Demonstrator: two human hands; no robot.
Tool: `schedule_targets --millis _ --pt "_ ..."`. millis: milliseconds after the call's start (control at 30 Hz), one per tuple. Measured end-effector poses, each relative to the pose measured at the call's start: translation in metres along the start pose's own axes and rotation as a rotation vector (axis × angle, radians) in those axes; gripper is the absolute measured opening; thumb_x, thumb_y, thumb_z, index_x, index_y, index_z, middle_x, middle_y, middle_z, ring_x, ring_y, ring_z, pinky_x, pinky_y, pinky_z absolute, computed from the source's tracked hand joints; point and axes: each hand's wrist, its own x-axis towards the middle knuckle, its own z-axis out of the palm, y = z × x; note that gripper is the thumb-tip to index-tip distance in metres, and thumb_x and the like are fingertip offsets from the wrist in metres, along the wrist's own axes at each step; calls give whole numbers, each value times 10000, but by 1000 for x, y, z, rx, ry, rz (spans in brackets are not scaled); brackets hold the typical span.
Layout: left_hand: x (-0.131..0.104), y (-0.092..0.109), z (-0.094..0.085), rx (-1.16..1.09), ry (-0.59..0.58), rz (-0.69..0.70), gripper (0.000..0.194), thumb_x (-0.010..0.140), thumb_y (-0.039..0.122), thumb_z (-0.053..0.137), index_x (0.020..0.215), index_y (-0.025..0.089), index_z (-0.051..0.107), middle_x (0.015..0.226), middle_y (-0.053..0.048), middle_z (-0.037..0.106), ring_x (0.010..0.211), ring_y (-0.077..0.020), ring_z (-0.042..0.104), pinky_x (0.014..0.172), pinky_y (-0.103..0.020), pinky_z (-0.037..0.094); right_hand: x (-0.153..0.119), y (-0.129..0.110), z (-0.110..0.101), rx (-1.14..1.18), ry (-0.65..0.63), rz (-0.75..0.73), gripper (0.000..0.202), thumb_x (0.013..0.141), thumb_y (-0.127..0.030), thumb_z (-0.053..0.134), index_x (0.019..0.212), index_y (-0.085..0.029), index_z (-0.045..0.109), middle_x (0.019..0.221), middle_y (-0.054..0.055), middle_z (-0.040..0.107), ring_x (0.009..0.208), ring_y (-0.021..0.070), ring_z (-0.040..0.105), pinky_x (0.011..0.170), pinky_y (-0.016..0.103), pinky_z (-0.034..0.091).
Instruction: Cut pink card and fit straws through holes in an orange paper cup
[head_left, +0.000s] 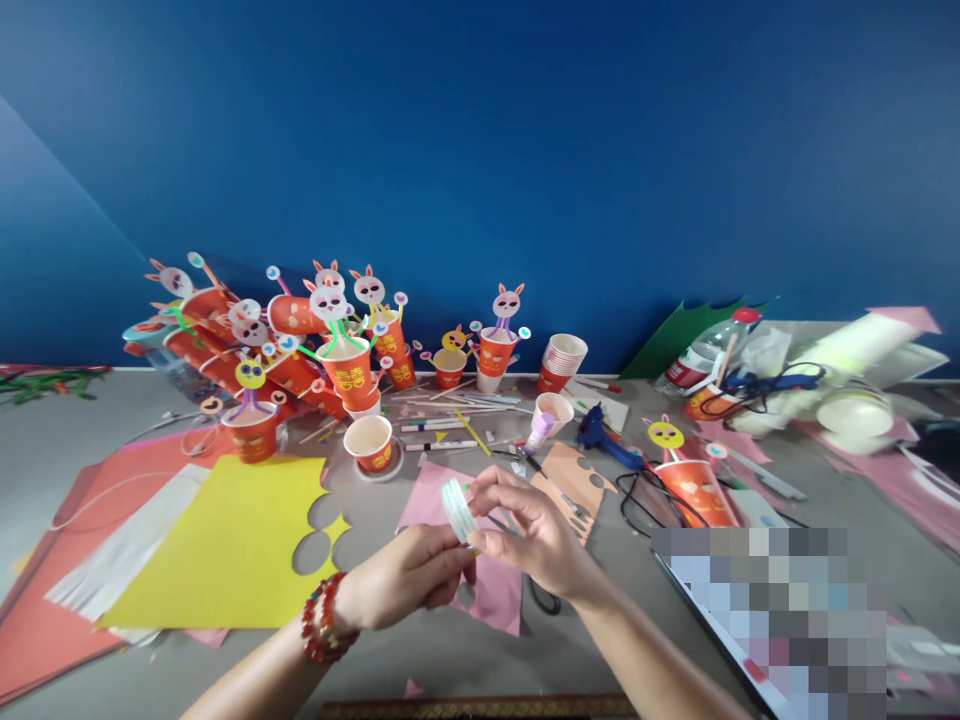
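My right hand [529, 525] is closed around a small pale roll of tape [458, 511], holding it by its right side. Just below, my left hand [420, 570] is closed with thumb and fingers pinched together near the roll's lower edge. A tiny bit of colour shows at its fingertips, but what it pinches is too small to name. Red bead bracelets [322, 618] circle the left wrist. Under both hands lies a sheet of pink paper [499, 605] with a hole cut in it. Beyond the right hand is peach paper [574, 475] with round cut-outs.
Red paper cups with rabbit faces [352, 375] crowd the back left. Yellow paper [217, 540] lies left, a white-lined cup [369, 445] ahead. To the right are a blue glue gun [600, 435], its black cable, a cup with a yellow face [694, 490] and a bottle [701, 355].
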Motion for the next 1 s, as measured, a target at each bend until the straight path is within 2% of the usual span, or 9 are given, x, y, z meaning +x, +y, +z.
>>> schedule_targets --millis 133,267,400,500,567,733,1000 --pt "-1 -1 1 -31 30 10 479 972 517 405 657 168 500 517 57 423 462 -68 325 464 -207 259 -5 -5 -1 -105 -29 -51 107 874 -285 678 956 -216 676 1026 46 548 983 202 579 868 321 457" --pt "-1 -5 5 25 147 49 483 982 460 370 595 179 437 523 44 408 473 -74 319 474 -220 261 -10 -11 -3 -285 -48 -143 168 880 -236 651 1046 -243 672 1125 62 536 1076 221 555 937 358 455" --pt "-1 -12 10 111 315 171 299 929 294 458 653 177 467 597 22 474 550 -101 396 532 -224 327 -13 -16 -1 -557 -65 -256 286 856 -230 662 1141 -243 637 1244 96 516 1185 278 495 1032 464 412" --pt "0 -16 11 195 399 279 137 890 201 478 764 174 526 709 -2 559 622 -125 458 603 -237 393 -16 -17 6 -787 -7 -379 307 822 -289 718 1101 -206 620 1232 124 540 1178 316 482 1089 573 331" --pt "0 -18 12 239 445 316 97 882 179 473 814 177 541 736 -7 586 628 -133 482 621 -243 414 -18 -16 11 -869 31 -463 295 815 -285 725 1076 -202 614 1207 122 561 1139 307 501 1096 589 324" --pt "0 -24 14 284 516 314 71 881 209 485 862 186 549 712 -7 595 606 -146 511 614 -249 426 -22 -9 17 -876 80 -536 217 876 -250 647 1086 -209 611 1118 101 595 1054 270 539 1055 558 400" --pt "-1 -21 17 318 524 268 109 919 206 445 820 206 490 706 -3 565 603 -147 474 588 -240 370 -23 -11 11 -730 25 -478 193 919 -352 639 1059 -221 622 989 75 597 984 249 570 1022 508 439"
